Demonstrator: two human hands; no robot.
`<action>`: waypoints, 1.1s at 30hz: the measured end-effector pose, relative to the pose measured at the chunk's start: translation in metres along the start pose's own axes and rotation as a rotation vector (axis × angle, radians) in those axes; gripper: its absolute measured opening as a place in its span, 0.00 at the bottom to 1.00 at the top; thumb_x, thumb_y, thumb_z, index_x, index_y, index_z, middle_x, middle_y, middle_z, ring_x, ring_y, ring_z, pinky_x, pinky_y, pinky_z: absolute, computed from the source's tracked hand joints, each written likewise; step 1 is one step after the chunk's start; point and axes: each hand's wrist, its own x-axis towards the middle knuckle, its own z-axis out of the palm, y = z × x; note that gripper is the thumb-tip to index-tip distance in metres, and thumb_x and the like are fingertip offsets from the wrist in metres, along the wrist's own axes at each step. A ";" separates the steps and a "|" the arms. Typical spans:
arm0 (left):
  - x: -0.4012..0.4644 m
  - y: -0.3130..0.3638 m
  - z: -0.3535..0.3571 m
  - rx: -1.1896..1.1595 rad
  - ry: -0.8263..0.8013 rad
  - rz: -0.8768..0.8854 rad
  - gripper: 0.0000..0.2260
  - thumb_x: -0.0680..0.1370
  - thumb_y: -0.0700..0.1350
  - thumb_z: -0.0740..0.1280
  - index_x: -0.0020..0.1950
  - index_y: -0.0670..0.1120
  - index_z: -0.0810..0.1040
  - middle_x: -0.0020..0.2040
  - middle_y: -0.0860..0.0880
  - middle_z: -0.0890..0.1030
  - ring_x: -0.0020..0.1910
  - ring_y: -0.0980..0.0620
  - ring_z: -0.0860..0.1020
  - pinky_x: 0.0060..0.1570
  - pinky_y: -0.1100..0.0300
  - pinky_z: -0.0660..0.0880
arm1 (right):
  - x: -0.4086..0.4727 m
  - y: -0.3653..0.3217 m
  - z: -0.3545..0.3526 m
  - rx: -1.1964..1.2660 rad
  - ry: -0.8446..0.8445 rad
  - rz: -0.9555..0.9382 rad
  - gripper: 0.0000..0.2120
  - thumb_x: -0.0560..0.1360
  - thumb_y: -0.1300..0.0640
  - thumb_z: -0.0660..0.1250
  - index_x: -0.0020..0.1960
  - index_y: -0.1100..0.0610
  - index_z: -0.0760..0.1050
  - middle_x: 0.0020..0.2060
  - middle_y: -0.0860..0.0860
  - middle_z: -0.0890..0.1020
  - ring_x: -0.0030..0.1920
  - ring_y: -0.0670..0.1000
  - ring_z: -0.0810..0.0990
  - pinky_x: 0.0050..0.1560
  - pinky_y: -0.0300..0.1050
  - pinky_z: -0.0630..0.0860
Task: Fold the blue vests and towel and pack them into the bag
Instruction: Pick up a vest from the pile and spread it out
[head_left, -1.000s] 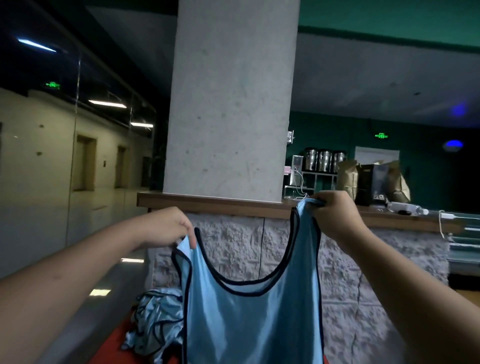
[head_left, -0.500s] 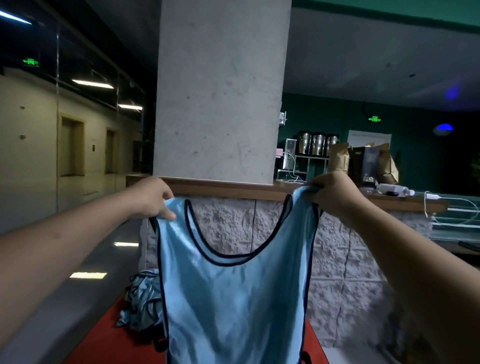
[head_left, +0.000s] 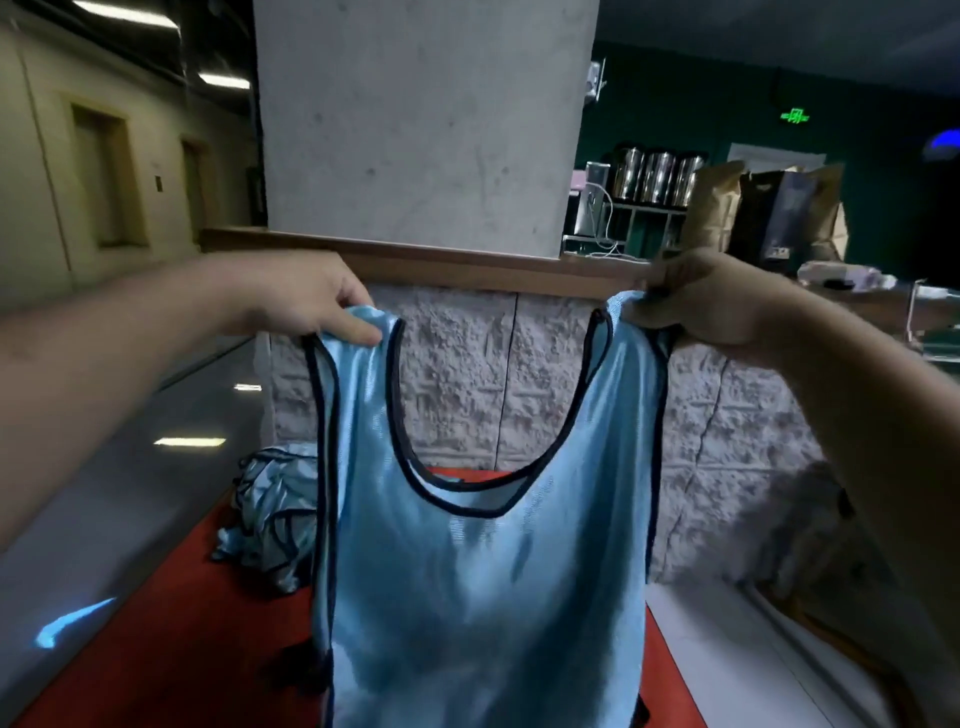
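Two hands: left hand pinches one shoulder strap and right hand grips the other, so both are clenched on the blue vest.
Vest position: held up in the air, spread flat between the hands, neckline facing the camera, body hanging down over the red worktop.
Step in hand: opening the vest out square, likely the start of its fold.
Next move: probably bring the straps together or lay it flat on the worktop, keeping the slippery fabric's edges aligned.
Remaining pile: crumpled blue vests lie on the worktop, left of the held one.
Bag, towel: not visible.
Room: concrete pillar on a stone-faced counter; dim corridor at left.
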 end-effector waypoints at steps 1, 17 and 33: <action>0.028 -0.011 0.017 0.070 0.028 0.000 0.11 0.78 0.47 0.73 0.37 0.43 0.82 0.29 0.54 0.80 0.30 0.56 0.76 0.30 0.64 0.69 | 0.020 0.020 0.015 -0.063 0.034 0.025 0.04 0.75 0.65 0.73 0.42 0.59 0.84 0.37 0.56 0.84 0.38 0.53 0.83 0.39 0.49 0.85; 0.343 -0.192 0.313 0.030 0.298 -0.276 0.20 0.78 0.52 0.73 0.33 0.44 0.70 0.31 0.47 0.71 0.29 0.50 0.72 0.31 0.55 0.69 | 0.244 0.335 0.219 -0.489 0.278 0.499 0.04 0.75 0.61 0.69 0.48 0.62 0.81 0.43 0.58 0.83 0.44 0.59 0.83 0.40 0.48 0.79; 0.067 -0.197 0.540 0.123 0.026 -0.171 0.36 0.82 0.64 0.43 0.71 0.42 0.76 0.72 0.45 0.73 0.75 0.49 0.63 0.74 0.54 0.50 | -0.081 0.382 0.369 -0.517 -0.309 0.381 0.30 0.80 0.41 0.52 0.80 0.48 0.54 0.78 0.48 0.58 0.79 0.50 0.57 0.74 0.47 0.60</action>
